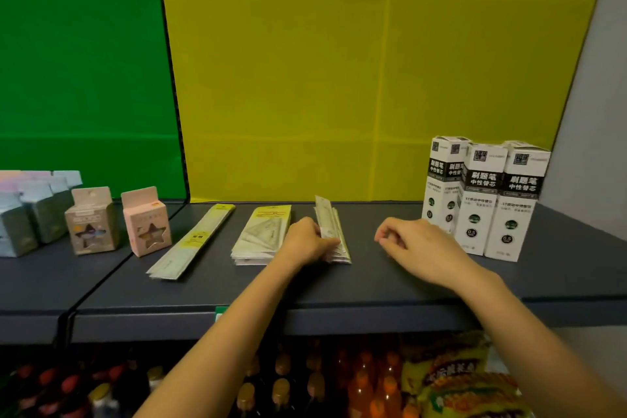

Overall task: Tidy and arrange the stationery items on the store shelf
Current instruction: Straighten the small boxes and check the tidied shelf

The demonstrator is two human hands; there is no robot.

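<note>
Left hand (305,242) grips the packet stack (329,215), right hand (415,241) near beside it.

Not much of the person to go on, just two arms. The left hand (305,241) is about mid-frame and the right hand (417,244) is a bit right of it. The left forearm (217,332) is bare from the wrist down to the bottom edge, left of centre. The right forearm (529,322) is bare as well, all the way to the lower right corner. Both have slim wrists and look smooth. The fingers are too blurry to make out nails.
</note>
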